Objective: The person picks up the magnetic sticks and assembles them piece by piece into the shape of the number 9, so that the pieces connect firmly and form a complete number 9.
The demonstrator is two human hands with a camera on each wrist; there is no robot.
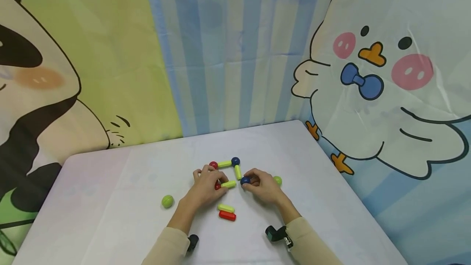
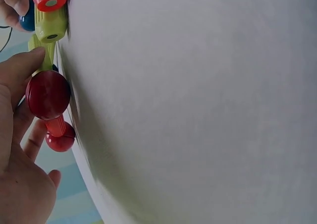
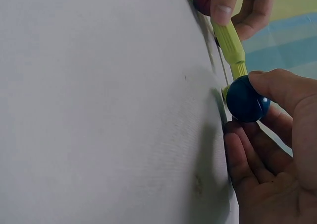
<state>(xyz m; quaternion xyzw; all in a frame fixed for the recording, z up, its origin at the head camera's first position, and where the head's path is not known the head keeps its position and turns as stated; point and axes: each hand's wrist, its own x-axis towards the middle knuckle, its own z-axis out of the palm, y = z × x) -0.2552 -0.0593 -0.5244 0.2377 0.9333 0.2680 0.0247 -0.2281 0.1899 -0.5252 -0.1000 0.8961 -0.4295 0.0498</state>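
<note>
My left hand [image 1: 206, 185] pinches a yellow-green rod [image 1: 229, 184] beside the near red ball [image 1: 218, 185]. In the left wrist view, a short red rod [image 2: 56, 126] joins that ball to another red ball [image 2: 60, 138]. A blue ball [image 3: 246, 99] is held between the thumb and fingers of my right hand [image 1: 265, 185], close by the free end of the pinched rod. Behind the hands, a second yellow-green rod [image 1: 225, 164] runs from the far red ball to a far blue ball [image 1: 235, 161]. From there another yellow-green rod [image 1: 238, 172] reaches toward the held ball.
Nearer me on the white table [image 1: 121, 216], a loose yellow-green rod [image 1: 226, 208] lies against a red rod [image 1: 227, 216]. One green ball [image 1: 167, 201] sits left of my left hand; another green ball [image 1: 277, 180] is partly behind my right hand. Printed curtains stand beyond the table edges.
</note>
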